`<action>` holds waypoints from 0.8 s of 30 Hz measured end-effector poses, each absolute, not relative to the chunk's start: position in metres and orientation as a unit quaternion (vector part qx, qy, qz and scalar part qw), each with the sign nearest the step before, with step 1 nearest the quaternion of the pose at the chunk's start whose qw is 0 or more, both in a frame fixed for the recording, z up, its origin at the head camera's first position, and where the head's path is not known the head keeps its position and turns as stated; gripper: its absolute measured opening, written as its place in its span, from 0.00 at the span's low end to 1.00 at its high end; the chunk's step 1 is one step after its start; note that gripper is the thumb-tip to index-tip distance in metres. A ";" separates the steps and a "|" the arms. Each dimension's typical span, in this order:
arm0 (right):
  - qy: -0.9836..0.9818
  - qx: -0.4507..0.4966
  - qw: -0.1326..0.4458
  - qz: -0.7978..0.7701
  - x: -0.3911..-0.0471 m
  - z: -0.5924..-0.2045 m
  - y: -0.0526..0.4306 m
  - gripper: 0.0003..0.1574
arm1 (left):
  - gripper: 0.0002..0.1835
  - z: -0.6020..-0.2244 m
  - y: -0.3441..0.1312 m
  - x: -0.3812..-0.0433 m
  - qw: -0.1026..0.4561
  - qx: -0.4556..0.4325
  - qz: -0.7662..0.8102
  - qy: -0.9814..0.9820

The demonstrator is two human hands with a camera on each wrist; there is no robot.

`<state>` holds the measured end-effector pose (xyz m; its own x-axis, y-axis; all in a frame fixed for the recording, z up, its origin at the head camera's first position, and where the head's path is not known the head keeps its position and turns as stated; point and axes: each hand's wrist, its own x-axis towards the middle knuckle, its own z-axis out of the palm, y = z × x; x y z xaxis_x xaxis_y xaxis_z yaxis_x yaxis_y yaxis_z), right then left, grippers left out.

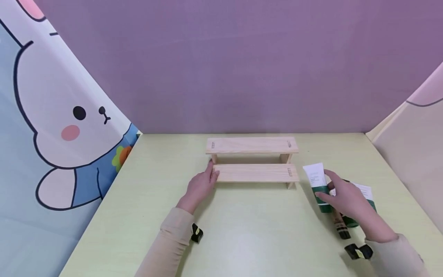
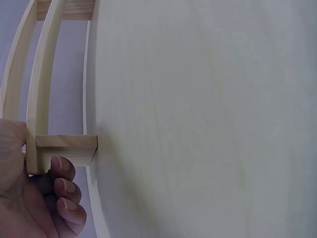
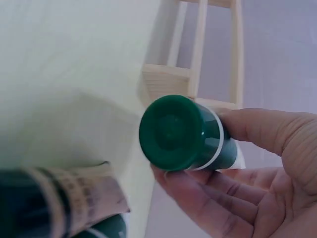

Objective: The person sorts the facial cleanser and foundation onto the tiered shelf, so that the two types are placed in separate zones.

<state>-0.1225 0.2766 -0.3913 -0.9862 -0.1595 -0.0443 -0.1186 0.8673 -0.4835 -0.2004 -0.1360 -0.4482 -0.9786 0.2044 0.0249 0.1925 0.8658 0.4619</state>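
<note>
A pale wooden two-step rack (image 1: 256,173) stands near the back of the table. My left hand (image 1: 199,187) grips the left end of its lower step; in the left wrist view the fingers curl beneath the board. My right hand (image 1: 349,200) holds a white-and-green squeeze tube (image 1: 315,177) upright, thumb on one side and fingers on the other. The right wrist view shows its round green cap (image 3: 171,133) facing the camera. Below that hand are a brown tube with a black end (image 1: 340,227) and another white-and-green tube (image 1: 366,191), both partly hidden by the hand.
Behind the pale table (image 1: 249,231) hangs a purple cloth (image 1: 242,69). A printed cloth with a cartoon rabbit (image 1: 59,96) covers the left side, and a pale cloth (image 1: 415,154) borders the right. Each wrist carries a small black device.
</note>
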 end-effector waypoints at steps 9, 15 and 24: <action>0.947 -0.087 -0.012 -0.309 -0.134 -0.377 0.262 0.52 | 0.33 -0.449 -0.136 -0.200 0.023 0.092 0.247 0.964; 0.927 -0.098 -0.026 -0.362 -0.147 -0.370 0.245 0.51 | 0.32 -0.451 -0.136 -0.199 0.013 0.091 0.247 0.965; 0.899 -0.117 -0.050 -0.419 -0.175 -0.362 0.214 0.49 | 0.32 -0.453 -0.134 -0.200 0.010 0.083 0.240 0.967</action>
